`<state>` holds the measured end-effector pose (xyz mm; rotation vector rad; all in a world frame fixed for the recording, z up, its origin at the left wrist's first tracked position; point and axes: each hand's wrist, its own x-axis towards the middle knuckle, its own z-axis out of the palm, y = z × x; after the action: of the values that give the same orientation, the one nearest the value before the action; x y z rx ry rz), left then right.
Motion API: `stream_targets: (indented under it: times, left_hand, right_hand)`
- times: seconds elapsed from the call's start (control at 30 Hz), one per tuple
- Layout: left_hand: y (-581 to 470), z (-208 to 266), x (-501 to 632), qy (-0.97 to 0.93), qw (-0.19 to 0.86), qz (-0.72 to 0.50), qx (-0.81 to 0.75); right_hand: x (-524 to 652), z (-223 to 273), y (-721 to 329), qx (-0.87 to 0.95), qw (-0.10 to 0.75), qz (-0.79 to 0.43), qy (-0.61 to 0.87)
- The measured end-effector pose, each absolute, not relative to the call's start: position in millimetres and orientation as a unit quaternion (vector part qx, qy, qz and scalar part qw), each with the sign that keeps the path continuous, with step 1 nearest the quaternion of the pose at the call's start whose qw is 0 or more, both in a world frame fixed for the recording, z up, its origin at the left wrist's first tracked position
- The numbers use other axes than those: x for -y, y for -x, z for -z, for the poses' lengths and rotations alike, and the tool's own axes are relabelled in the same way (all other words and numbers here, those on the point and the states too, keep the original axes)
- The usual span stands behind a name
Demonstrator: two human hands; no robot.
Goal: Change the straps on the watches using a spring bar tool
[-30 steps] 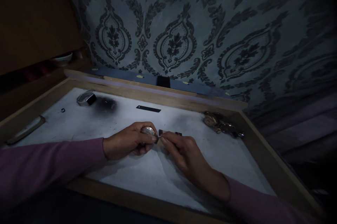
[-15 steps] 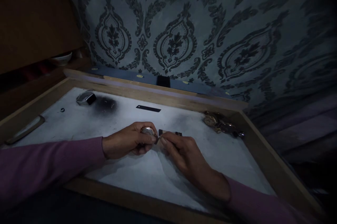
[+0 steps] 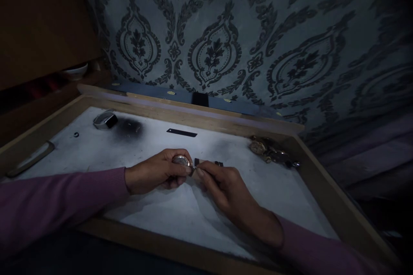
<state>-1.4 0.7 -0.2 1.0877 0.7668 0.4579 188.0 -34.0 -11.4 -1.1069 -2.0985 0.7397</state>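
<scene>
My left hand (image 3: 163, 169) is closed round a round, silvery watch case (image 3: 181, 161), its thumb pressed along the lower edge. Beside it, my right hand (image 3: 222, 182) pinches a small thin piece at the right rim of the case; fingertips cover most of it, so its kind does not show. The two hands almost touch, above the white work surface (image 3: 155, 214). Just behind my right fingers lies a small dark and tan block-like thing (image 3: 209, 163), partly hidden by the hand.
A wooden rim (image 3: 206, 113) frames the surface. A wristwatch (image 3: 106, 120) lies at the back left, near a small black ring (image 3: 76, 134) and a curved strip (image 3: 35, 159). A black blade-like strip (image 3: 181, 133) lies at the back. Several watches (image 3: 271, 151) are heaped at the right.
</scene>
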Motion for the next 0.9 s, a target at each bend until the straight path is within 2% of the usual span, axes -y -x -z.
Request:
stream_targets:
  times: [0.9]
  left_hand:
    - [2.6,3.1,-1.4,-0.513,0.753,-0.216,-0.351]
  right_hand:
    - [33.2,10.9,-188.5,0.798,0.318,-0.289,0.423]
